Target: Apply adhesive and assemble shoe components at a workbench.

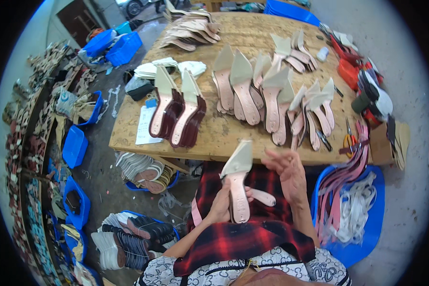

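My left hand [220,204] grips a pink insole [240,200] with a cream pointed toe piece, held over my lap with the toe end away from me. A second pale insole [263,197] sticks out to the right from beneath it; whether the same hand holds it is partly hidden. Raised to the right, my right hand [291,175] has its fingers apart and nothing in them, close to the table's front edge. On the table ahead lie more insoles [244,90] with cream pointed toes, in loose overlapping groups. Two neat stacks [187,121] with dark red edges lie to their left.
The wooden table [214,151] also bears a pile of insoles [190,31] at the back and scissors [350,138] at the right edge. A blue tub [374,224] with pink and white strips stands at right. Bundled soles [128,238] and blue bins [75,145] are on the left.
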Motion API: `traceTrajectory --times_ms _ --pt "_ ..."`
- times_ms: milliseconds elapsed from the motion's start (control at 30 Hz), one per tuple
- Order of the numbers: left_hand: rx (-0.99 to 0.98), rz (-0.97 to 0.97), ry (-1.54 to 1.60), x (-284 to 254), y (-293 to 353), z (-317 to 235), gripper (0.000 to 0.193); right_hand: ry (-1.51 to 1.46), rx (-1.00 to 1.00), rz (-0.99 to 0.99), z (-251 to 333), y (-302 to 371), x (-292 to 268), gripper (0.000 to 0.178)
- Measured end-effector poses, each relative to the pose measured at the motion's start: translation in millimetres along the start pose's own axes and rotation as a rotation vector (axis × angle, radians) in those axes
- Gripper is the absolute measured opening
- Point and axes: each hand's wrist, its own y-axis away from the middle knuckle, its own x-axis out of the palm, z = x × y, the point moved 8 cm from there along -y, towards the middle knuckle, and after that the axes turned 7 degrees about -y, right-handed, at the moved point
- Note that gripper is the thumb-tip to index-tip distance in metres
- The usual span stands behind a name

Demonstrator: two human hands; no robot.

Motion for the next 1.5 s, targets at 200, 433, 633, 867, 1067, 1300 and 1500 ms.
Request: traceTrajectory --times_ms 200,433,633,867,1067,1300,1500 --pt "0.089 0.107 -0.401 41 -3 -26 0.084 0.82 -0.325 -0.092 20 -26 4 0.037" --pt "0.182 0.098 -0.768 -9 -7 -46 0.053 0.934 -0.522 0.031 -18 6 52 0.033" --pt "0.357 0.258 -0.628 3 -4 -120 0.065 0.922 -0.461 0.051 0 4 57 0.015" --pt "0.197 0.534 -0.903 88 -32 -115 0.042 0.59 -0.203 0.198 -21 -6 53 0.006" --pt "0.343 0.294 -1.136 101 -14 -120 0.031 0.386 -0.006 0.11 -16 1 50 0.016" --pt "0.728 0.101 -1.516 89 10 -145 0.041 0.249 -0.265 -0.125 46 34 12 0.006" --pt "0.482 0.1 -0.93 40 11 -137 0.056 0.179 -0.47 -0.397 141 2 -58 0.019"
